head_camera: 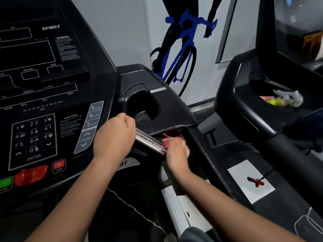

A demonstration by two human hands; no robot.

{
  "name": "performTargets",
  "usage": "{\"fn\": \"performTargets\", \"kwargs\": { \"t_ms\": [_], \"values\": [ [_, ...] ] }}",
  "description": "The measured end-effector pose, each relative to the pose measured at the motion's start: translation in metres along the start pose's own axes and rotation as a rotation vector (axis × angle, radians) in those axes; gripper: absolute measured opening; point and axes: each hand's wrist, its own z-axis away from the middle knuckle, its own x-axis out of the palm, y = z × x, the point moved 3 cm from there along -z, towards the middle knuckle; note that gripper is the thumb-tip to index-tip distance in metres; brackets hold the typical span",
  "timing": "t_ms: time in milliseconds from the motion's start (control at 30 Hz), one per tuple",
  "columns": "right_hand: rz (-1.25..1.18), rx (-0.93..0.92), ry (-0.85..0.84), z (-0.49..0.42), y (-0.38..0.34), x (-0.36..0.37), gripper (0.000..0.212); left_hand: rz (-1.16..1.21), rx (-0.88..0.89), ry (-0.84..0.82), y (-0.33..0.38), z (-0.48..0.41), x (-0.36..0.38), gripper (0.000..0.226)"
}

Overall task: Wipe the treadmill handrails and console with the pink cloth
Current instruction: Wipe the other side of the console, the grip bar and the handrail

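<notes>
The black treadmill console (52, 95) fills the left, with its keypad and red stop button. A short silver grip bar (150, 142) juts out below the console's right cup holder. My left hand (115, 138) grips the upper end of that bar. My right hand (176, 151) holds the bunched pink cloth (168, 137) against the bar's lower end, under the console's edge. Most of the cloth is hidden by my fingers and the console. The black right handrail (206, 159) runs down just right of my right hand.
A cup holder (145, 105) opens above my left hand. A second treadmill (262, 105) stands at the right, its tray holding a spray bottle (284, 99). A red safety key (256, 182) lies on a white sheet on that treadmill's belt. A wall with a cyclist graphic is behind.
</notes>
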Motion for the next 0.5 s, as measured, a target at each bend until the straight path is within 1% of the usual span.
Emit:
{"fn": "performTargets", "kwargs": {
  "t_ms": [33, 67, 133, 167, 233, 267, 333, 400, 500],
  "values": [
    [-0.03, 0.026, 0.035, 0.008, -0.002, 0.003, 0.069, 0.013, -0.005, 0.003, 0.0, 0.001, 0.0, 0.031],
    [-0.152, 0.096, 0.07, 0.019, -0.005, 0.006, 0.058, 0.025, -0.008, 0.005, 0.0, 0.001, 0.001, 0.031],
    [-0.364, 0.122, 0.088, 0.039, -0.012, 0.008, 0.025, 0.046, -0.017, 0.011, 0.001, 0.001, 0.002, 0.031],
    [-0.394, 0.089, 0.076, 0.044, -0.012, 0.008, 0.018, 0.053, -0.026, 0.014, 0.001, 0.002, 0.002, 0.03],
    [-0.398, 0.06, 0.075, 0.043, -0.005, 0.006, 0.016, 0.058, -0.038, 0.013, 0.002, 0.002, 0.002, 0.03],
    [-0.391, 0.059, 0.105, 0.037, -0.002, 0.004, 0.017, 0.059, -0.042, 0.013, 0.002, 0.003, 0.002, 0.03],
    [-0.427, 0.124, 0.149, 0.023, 0.0, 0.003, 0.018, 0.06, -0.048, 0.019, 0.001, 0.003, 0.002, 0.029],
    [-0.455, 0.182, 0.141, 0.017, -0.001, 0.003, 0.025, 0.069, -0.051, 0.021, 0.001, 0.002, 0.002, 0.029],
    [-0.449, 0.144, 0.092, 0.022, -0.006, -0.001, 0.029, 0.086, -0.069, 0.016, 0.001, 0.003, 0.002, 0.029]
  ]
}}
